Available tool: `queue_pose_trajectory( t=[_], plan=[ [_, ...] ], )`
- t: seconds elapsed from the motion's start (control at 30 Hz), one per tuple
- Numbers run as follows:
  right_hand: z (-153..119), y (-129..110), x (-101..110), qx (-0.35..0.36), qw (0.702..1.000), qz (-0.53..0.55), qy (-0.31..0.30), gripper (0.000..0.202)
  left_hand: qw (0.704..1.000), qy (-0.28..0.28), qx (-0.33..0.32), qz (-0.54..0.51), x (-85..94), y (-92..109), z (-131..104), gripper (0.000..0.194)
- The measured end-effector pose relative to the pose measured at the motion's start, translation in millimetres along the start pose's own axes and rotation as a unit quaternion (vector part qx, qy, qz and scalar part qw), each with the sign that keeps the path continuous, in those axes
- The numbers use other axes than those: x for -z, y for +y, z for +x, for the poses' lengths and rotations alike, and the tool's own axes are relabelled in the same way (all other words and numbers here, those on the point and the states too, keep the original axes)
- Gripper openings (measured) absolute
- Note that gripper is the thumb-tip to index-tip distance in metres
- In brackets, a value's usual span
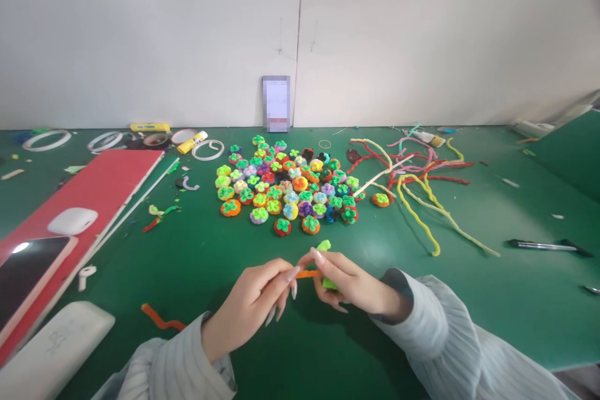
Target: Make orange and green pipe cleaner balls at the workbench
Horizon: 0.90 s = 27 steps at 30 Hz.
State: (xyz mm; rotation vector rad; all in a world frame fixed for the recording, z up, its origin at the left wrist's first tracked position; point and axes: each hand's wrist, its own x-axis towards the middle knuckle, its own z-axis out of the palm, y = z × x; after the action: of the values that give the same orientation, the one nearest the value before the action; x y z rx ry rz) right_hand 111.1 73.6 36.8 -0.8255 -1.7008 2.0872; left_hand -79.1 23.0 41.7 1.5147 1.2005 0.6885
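My left hand (262,303) is closed in a pinch on the left end of a short orange pipe cleaner (307,274). My right hand (347,278) grips the other end of it, its thumb and forefinger almost meeting the left fingertips. A bright green fuzzy piece (324,245) pokes out above the right fingers, and more green shows below them; its full shape is hidden. Another bent orange pipe cleaner (159,320) lies on the table beside my left sleeve. Beyond my hands sits a cluster of small fuzzy flower-topped balls (273,206) in many colours.
Loose yellow, red and pink pipe cleaners (429,187) spread at the right, near a black pen (548,245). On the left are a red board (105,181), a phone (35,275), a white case (72,220) and tape rolls (209,150). A blurred screen (276,103) leans against the wall.
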Motion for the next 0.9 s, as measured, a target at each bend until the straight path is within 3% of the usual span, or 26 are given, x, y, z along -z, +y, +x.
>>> queue_pose_trajectory(
  t=[0.13,0.27,0.5,0.9],
  plan=[
    [0,0,0,-0.035,0.997,0.063,0.002,0.049,1.0,-0.002,0.005,0.005,-1.6,0,-2,0.031],
    [-1,-3,1,-0.05,0.997,0.055,0.009,0.049,0.999,-0.035,-0.002,0.04,-3.5,1,-3,0.032],
    [-1,-1,-1,-0.034,0.998,0.048,-0.007,0.041,0.992,-0.031,-0.059,0.111,-7.3,-4,-2,0.028],
    [-1,1,-3,-0.003,1.0,-0.011,-0.012,0.042,0.992,-0.1,-0.058,0.055,-12.9,4,-3,0.032]
  ],
)
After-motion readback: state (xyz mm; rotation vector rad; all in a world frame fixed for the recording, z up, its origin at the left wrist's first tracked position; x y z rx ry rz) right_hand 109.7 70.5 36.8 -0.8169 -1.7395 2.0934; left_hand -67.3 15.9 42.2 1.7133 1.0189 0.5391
